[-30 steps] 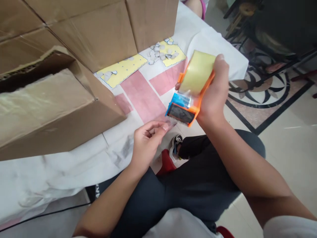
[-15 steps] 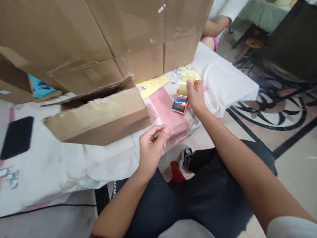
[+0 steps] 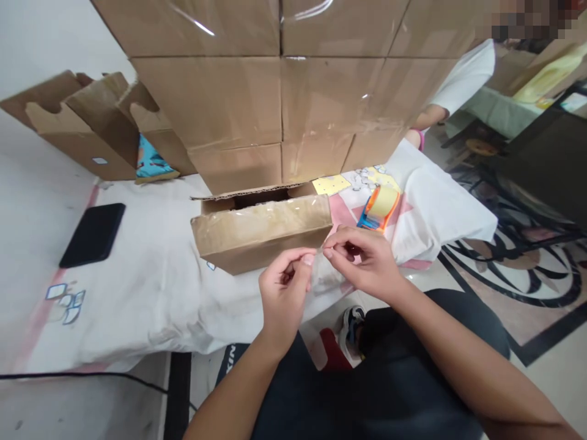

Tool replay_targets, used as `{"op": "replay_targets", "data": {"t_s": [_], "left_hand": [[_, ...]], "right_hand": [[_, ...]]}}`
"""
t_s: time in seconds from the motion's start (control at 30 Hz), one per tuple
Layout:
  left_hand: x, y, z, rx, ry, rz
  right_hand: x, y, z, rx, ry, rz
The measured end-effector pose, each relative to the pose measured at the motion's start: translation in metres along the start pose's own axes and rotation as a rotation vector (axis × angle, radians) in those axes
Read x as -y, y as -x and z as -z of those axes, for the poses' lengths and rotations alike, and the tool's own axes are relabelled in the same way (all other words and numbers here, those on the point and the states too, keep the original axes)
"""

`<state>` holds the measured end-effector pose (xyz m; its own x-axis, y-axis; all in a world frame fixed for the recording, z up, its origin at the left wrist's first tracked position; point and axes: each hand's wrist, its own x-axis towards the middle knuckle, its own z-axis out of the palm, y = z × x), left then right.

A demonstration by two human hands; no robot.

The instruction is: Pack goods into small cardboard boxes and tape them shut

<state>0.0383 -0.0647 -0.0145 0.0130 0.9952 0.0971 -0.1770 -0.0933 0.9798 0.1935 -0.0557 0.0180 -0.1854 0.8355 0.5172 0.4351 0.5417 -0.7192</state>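
Both hands met just below the small box's (image 3: 263, 235) taped flap; left hand (image 3: 284, 290) and right hand (image 3: 362, 260) pinched a clear tape strip (image 3: 320, 272) by its ends, keeping it taut; the dispenser (image 3: 380, 209) lay set aside on the table (image 3: 151, 287).

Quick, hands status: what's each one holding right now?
Left hand: pinched shut on one end of a clear tape strip.
Right hand: pinched shut on the strip's other end.

Bright, even daylight; tape glare on cardboard boxes (image 3: 279, 91) (edges warped).
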Motion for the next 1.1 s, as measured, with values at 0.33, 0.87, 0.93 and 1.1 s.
{"op": "replay_targets", "data": {"t_s": [0.33, 0.87, 0.93, 1.1], "left_hand": [[-0.019, -0.026, 0.035, -0.429, -0.446, -0.539], [-0.050, -0.078, 0.040, -0.007, -1.458, -0.744], [-0.044, -0.082, 0.040, -0.010, -1.487, -0.741], [-0.030, -0.089, 0.024, -0.070, -1.522, -0.757]], "right_hand": [[0.001, -0.046, 0.026, -0.156, 0.137, 0.114], [0.011, -0.063, 0.035, -0.179, 0.073, 0.157], [0.011, -0.061, 0.040, -0.199, 0.064, 0.159], [0.013, -0.057, 0.052, -0.244, 0.052, 0.157]]}}
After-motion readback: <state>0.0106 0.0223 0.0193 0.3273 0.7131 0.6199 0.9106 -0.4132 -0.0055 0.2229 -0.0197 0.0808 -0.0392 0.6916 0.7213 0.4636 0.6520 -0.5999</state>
